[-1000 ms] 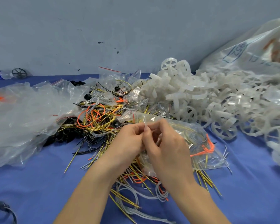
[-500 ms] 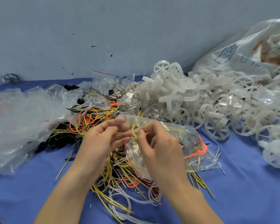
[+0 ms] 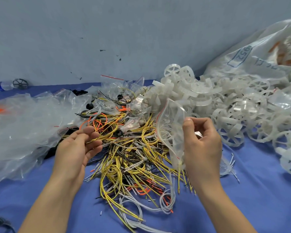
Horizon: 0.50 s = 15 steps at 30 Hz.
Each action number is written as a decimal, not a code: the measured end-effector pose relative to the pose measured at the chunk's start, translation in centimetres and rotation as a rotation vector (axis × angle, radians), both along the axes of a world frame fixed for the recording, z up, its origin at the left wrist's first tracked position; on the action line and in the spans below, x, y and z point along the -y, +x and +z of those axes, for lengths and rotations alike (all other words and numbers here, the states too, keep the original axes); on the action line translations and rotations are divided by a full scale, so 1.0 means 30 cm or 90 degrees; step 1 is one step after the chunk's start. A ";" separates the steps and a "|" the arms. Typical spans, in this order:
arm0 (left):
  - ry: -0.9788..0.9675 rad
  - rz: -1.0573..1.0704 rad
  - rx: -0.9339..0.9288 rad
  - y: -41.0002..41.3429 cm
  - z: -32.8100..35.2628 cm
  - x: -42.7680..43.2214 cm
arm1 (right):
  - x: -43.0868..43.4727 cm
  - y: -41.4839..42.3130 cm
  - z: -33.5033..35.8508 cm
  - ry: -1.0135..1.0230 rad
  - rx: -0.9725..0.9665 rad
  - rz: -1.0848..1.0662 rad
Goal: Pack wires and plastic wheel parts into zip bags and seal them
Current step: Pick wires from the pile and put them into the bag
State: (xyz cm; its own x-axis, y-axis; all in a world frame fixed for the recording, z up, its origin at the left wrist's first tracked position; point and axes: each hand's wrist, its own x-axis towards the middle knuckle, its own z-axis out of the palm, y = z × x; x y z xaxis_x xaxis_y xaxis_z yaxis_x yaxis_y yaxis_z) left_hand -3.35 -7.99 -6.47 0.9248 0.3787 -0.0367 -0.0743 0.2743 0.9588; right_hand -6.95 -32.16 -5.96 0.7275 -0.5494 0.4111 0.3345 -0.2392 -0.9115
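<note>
**Barely started — one bag in hand**

My right hand [image 3: 202,147] pinches a zip bag [image 3: 172,130], its mouth unsealed, above the wires [image 3: 133,148]. My left hand [image 3: 77,145] hovers slack-fingered, holding nothing. Wheel parts [image 3: 225,105] sit heaped beyond — most packing remains, I judge.

Left hand [image 3: 76,147] palm-up, fingers relaxed and spread, holding nothing, forearm running in from lower left. Right hand [image 3: 202,142] raised, thumb and curled fingers pinching the edge of a zip bag [image 3: 172,125], forearm angled in from lower right. Left hand sits well left of the bag.
</note>
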 end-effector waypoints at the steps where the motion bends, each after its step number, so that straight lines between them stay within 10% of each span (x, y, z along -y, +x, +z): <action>1: 0.014 -0.002 -0.002 0.001 -0.001 0.006 | 0.001 0.002 0.001 0.003 -0.002 0.002; 9: 0.698 0.004 0.182 0.088 -0.018 0.160 | -0.018 0.007 -0.022 -0.010 -0.024 0.044; 15: 1.022 0.002 0.086 0.202 -0.081 0.194 | -0.030 0.001 -0.038 -0.076 -0.066 0.106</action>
